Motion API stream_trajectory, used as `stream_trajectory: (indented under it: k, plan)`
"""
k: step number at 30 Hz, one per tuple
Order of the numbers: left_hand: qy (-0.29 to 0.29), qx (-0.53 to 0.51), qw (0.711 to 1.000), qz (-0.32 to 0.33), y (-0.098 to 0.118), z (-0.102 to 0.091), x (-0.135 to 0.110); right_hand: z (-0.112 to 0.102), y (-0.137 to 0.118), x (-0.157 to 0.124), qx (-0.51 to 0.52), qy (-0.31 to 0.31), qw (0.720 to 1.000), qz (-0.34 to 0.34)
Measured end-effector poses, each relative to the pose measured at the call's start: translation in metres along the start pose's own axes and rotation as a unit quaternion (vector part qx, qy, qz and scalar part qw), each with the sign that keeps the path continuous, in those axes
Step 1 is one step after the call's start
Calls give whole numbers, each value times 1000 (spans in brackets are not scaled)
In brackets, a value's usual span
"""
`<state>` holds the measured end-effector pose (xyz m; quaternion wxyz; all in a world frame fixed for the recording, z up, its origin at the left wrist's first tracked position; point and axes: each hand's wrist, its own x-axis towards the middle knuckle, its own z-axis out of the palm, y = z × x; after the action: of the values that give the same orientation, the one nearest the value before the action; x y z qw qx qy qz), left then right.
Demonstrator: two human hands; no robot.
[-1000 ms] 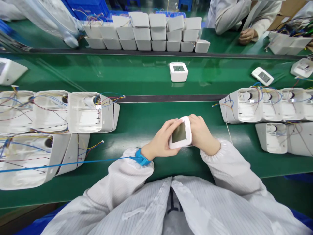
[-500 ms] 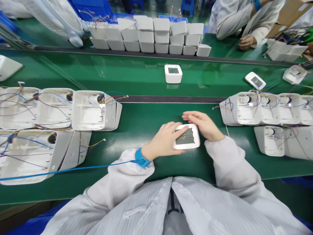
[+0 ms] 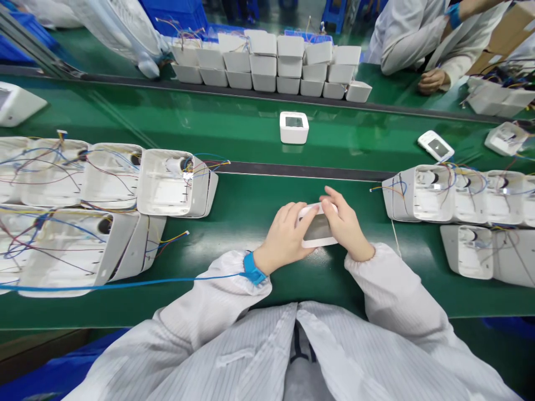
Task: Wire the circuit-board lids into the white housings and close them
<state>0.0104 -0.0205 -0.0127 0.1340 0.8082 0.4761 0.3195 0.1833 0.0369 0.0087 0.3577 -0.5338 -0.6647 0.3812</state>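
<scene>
A white rounded panel with a grey display (image 3: 316, 230) is between my two hands, over the green bench in front of me. My left hand (image 3: 286, 234) grips its left side, the index finger lying across the top corner. On its right side my right hand (image 3: 345, 225) is closed on the edge, thumb near the upper rim and index finger raised. Parts of the rim are hidden by my fingers. A blue wrist strap (image 3: 253, 268) with a cord circles my left wrist.
White housings (image 3: 167, 181) with loose wires stand in rows at left, and more housings (image 3: 432, 192) at right. A white device with a screen (image 3: 293, 128) sits on the belt ahead, a display panel (image 3: 435, 146) farther right. Stacked white boxes (image 3: 263, 61) and a co-worker's hand (image 3: 432, 81) are beyond.
My right hand has come in from beside the panel and now grips its right side. The panel has tilted, its display showing at a flatter angle. The view has shifted slightly.
</scene>
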Motion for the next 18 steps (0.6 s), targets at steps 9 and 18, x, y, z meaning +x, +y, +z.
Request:
stream_trajectory:
  k: [9, 18]
  plan:
    - [4, -203, 971, -124, -10, -22, 7, -4, 3, -3, 15, -24, 993, -116]
    - [37, -92, 991, -86, -6, -20, 1, 1, -6, -10, -75, 17, 989, -123]
